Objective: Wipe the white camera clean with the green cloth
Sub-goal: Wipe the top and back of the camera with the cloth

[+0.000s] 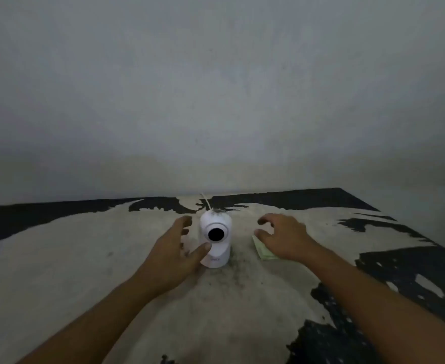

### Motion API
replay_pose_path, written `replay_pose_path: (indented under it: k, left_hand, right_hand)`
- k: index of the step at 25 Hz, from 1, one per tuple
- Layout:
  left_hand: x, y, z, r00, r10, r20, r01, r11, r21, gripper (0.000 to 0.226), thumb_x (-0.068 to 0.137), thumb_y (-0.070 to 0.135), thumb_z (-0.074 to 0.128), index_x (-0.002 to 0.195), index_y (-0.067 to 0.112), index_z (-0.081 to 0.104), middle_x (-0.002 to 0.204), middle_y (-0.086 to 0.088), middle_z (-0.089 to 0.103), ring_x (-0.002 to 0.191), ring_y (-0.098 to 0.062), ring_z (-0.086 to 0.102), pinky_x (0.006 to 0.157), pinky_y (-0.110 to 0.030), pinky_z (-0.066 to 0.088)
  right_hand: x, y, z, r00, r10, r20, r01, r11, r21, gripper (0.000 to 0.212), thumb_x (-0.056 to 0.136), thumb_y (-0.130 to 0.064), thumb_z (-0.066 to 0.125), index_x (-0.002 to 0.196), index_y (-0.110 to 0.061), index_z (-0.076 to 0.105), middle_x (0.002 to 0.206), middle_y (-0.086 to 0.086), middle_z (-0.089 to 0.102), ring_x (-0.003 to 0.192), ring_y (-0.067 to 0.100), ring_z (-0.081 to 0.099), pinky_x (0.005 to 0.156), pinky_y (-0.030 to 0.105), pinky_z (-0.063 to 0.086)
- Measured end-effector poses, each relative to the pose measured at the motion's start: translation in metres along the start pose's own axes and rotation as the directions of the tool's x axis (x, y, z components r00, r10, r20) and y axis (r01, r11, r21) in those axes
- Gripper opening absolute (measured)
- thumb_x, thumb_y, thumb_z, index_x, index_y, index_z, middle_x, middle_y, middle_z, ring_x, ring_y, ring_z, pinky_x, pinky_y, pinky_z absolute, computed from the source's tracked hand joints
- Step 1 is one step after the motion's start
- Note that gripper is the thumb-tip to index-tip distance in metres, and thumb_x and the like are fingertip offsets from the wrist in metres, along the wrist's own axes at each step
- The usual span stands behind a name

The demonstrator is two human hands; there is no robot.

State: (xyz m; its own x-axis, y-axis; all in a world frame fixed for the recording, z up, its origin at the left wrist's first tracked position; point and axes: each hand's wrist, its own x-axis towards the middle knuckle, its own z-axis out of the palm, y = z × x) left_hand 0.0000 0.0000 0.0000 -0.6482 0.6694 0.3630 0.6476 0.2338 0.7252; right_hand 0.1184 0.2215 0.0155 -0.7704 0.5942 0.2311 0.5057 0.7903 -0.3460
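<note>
A white camera with a round black lens stands upright in the middle of the table, with dark specks on its top. My left hand is spread open at its left side, thumb touching the front of the body below the lens. A folded pale green cloth lies flat on the table to the camera's right. My right hand hovers over the cloth with curled, parted fingers and hides most of it; I cannot tell if it touches the cloth.
The table has a worn cream surface with black patches, and dark dust around the camera's base. A thin white cable runs from behind the camera toward the grey wall. The table's right edge slants down at the right.
</note>
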Motion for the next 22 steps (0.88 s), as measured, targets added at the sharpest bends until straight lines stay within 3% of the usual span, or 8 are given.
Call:
replay_pose_path:
  k: [4, 8, 10, 13, 15, 18, 22]
  left_hand:
    - [0.006, -0.016, 0.018, 0.998, -0.044, 0.052, 0.049, 0.994, -0.099, 0.066, 0.075, 0.047, 0.062, 0.131, 0.03, 0.031, 0.138, 0.005, 0.044, 0.107, -0.005, 0.045, 0.087, -0.024, 0.041]
    - [0.014, -0.028, 0.029, 0.999, -0.013, 0.045, 0.02, 0.986, -0.163, 0.059, 0.076, 0.047, 0.061, 0.127, 0.037, 0.033, 0.131, 0.013, 0.048, 0.107, -0.005, 0.051, 0.088, -0.024, 0.045]
    - [0.016, -0.032, 0.032, 0.999, 0.016, 0.032, -0.01, 0.987, -0.161, 0.057, 0.076, 0.046, 0.061, 0.126, 0.039, 0.033, 0.126, 0.018, 0.049, 0.106, -0.005, 0.052, 0.088, -0.023, 0.046]
    - [0.017, -0.034, 0.034, 0.998, 0.053, 0.031, -0.047, 0.985, -0.164, 0.059, 0.076, 0.044, 0.061, 0.128, 0.038, 0.033, 0.124, 0.021, 0.049, 0.106, 0.001, 0.053, 0.085, -0.015, 0.044]
    - [0.016, -0.035, 0.037, 0.997, 0.064, 0.044, -0.055, 0.985, -0.166, 0.063, 0.075, 0.044, 0.061, 0.131, 0.036, 0.032, 0.124, 0.024, 0.047, 0.106, 0.005, 0.051, 0.081, -0.009, 0.042]
    - [0.016, -0.035, 0.038, 0.996, 0.071, 0.056, -0.062, 0.986, -0.153, 0.066, 0.072, 0.049, 0.058, 0.13, 0.04, 0.028, 0.121, 0.031, 0.043, 0.101, 0.01, 0.049, 0.078, -0.005, 0.04]
    - [0.018, -0.033, 0.036, 0.996, 0.063, 0.06, -0.052, 0.983, -0.176, 0.069, 0.069, 0.052, 0.057, 0.131, 0.04, 0.027, 0.122, 0.029, 0.043, 0.107, 0.007, 0.048, 0.087, -0.011, 0.04]
  right_hand:
    - [-0.002, 0.026, 0.03, 0.963, 0.257, -0.074, -0.26, 0.965, -0.024, 0.031, 0.092, -0.043, 0.05, 0.116, -0.025, 0.057, 0.117, 0.0, 0.063, 0.107, 0.021, 0.055, 0.093, 0.038, 0.032]
    - [0.005, 0.042, 0.045, 0.926, 0.29, -0.241, -0.32, 0.943, -0.095, 0.036, 0.087, -0.05, 0.052, 0.111, -0.024, 0.057, 0.106, 0.0, 0.062, 0.102, 0.022, 0.053, 0.089, 0.04, 0.031]
    - [0.009, 0.046, 0.049, 0.92, 0.32, -0.227, -0.332, 0.943, -0.016, 0.032, 0.086, -0.044, 0.057, 0.11, -0.023, 0.057, 0.1, -0.004, 0.063, 0.1, 0.022, 0.054, 0.089, 0.038, 0.03]
    - [0.01, 0.048, 0.051, 0.918, 0.324, -0.229, -0.276, 0.936, 0.22, 0.025, 0.087, -0.024, 0.063, 0.11, -0.016, 0.061, 0.094, -0.004, 0.064, 0.093, 0.02, 0.058, 0.091, 0.034, 0.039]
    - [0.007, 0.046, 0.05, 0.93, 0.272, -0.248, -0.191, 0.933, 0.305, 0.019, 0.089, -0.016, 0.061, 0.107, -0.013, 0.065, 0.099, 0.002, 0.066, 0.086, 0.015, 0.057, 0.082, 0.024, 0.044]
    - [0.004, 0.035, 0.044, 0.931, 0.197, -0.306, -0.081, 0.932, 0.353, 0.009, 0.091, -0.014, 0.059, 0.096, -0.018, 0.066, 0.093, 0.0, 0.063, 0.079, 0.006, 0.054, 0.064, 0.007, 0.036]
    - [0.008, 0.01, 0.029, 0.931, 0.14, -0.337, 0.014, 0.91, 0.415, 0.009, 0.09, -0.017, 0.061, 0.089, -0.026, 0.063, 0.083, -0.014, 0.063, 0.078, -0.005, 0.058, 0.062, 0.003, 0.039]
